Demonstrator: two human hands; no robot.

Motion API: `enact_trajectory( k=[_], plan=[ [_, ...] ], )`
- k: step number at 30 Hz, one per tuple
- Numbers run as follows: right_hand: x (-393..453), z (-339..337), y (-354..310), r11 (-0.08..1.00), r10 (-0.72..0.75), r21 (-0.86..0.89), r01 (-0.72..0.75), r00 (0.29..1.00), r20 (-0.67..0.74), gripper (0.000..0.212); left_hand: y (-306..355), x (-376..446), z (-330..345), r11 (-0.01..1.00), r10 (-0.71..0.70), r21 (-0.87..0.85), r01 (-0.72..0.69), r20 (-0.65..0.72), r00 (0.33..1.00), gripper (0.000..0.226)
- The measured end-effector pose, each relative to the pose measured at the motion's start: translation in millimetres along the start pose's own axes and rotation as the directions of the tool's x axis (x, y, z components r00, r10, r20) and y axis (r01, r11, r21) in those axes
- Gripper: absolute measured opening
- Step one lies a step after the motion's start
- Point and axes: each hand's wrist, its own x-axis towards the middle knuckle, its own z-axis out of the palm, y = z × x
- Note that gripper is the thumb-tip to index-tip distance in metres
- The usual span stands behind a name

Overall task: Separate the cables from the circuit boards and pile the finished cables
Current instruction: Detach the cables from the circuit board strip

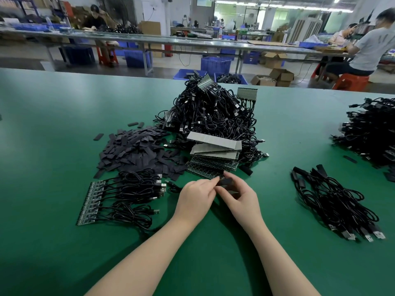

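Pinching one small black piece [227, 182] between curled fingertips, the left hand [195, 196] and right hand [241, 196] meet above the green table [53, 124].

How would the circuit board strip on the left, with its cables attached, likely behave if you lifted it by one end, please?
The circuit board strip looks thin and long, so it may flex. Its attached cables lie in loose loops, so they would probably dangle and drag.

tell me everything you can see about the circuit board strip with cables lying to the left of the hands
The circuit board strip is a long, narrow dark-green panel lying flat on the green table, running diagonally. Thin black cables fan rightward from its edge in loose loops, ending in silver USB plugs. Neither hand touches it; the cables' far loops lie against the black sleeve pile.
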Motion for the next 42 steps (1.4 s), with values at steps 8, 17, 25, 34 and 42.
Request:
enact_trajectory(
  k=[8, 17, 25, 34, 42],
  plan=[
    [-6.8, 2.2, 1.9, 0.971, -0.077, -0.222, 0.084, 0.996, 0.04, 0.059, -1.3, 0.2, 0.4, 0.997, -0.072, 0.017, 0.072, -0.011, 0.997, 0.03],
    [-2.0, -0.3, -2.9, 0.992, 0.056, -0.112, -0.06, 0.998, -0.035, 0.021, 1.6, 0.3, -2.1, 1.0, 0.002, 0.0, -0.002, -0.011, 1.0, 0.032],
    [-0.9, -6.2, -1.6, 0.991, 0.114, 0.075, -0.107, 0.989, -0.093, 0.018, -0.4, -0.6, 3.2, 0.991, 0.12, 0.062, -0.121, 0.026, 0.992, 0.054],
    [-1.6, -6.2, -3.4, 0.974, 0.175, 0.168, -0.15, 0.974, -0.142, 0.01, -3.1, 1.1, 5.7, 0.995, -0.051, 0.091, 0.042, 0.1, 0.994, 0.021],
    [-5.7, 0.4, -12.7, 0.989, 0.106, -0.105, -0.104, 0.994, 0.014, 0.017, 2.7, -1.3, 0.8, 0.998, -0.05, 0.031, 0.05, -0.003, 0.999, 0.015]
  ],
)
